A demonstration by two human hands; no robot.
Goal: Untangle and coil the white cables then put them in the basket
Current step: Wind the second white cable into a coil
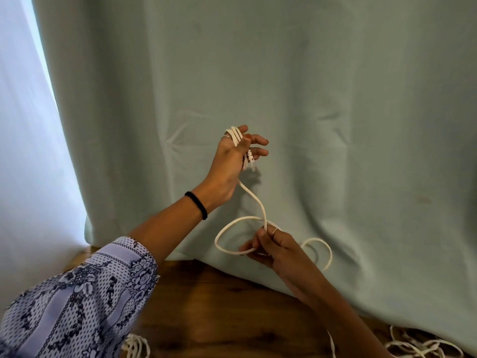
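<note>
My left hand (232, 161) is raised in front of the curtain with several turns of a white cable (254, 200) wound around its fingers; a plug end hangs below the palm. The cable runs down from that hand, crosses itself and forms a loop (227, 228). My right hand (273, 248) pinches the cable at the crossing, lower and to the right. Past that hand the cable curls in another loop (326, 250) and drops down. No basket is in view.
A pale green curtain (309, 99) hangs close behind both hands, with a bright gap at the left. Below is a wooden surface (219, 313). More tangled white cables (426, 347) lie at the bottom right, and another white coil (135, 346) sits at the bottom edge under my left sleeve.
</note>
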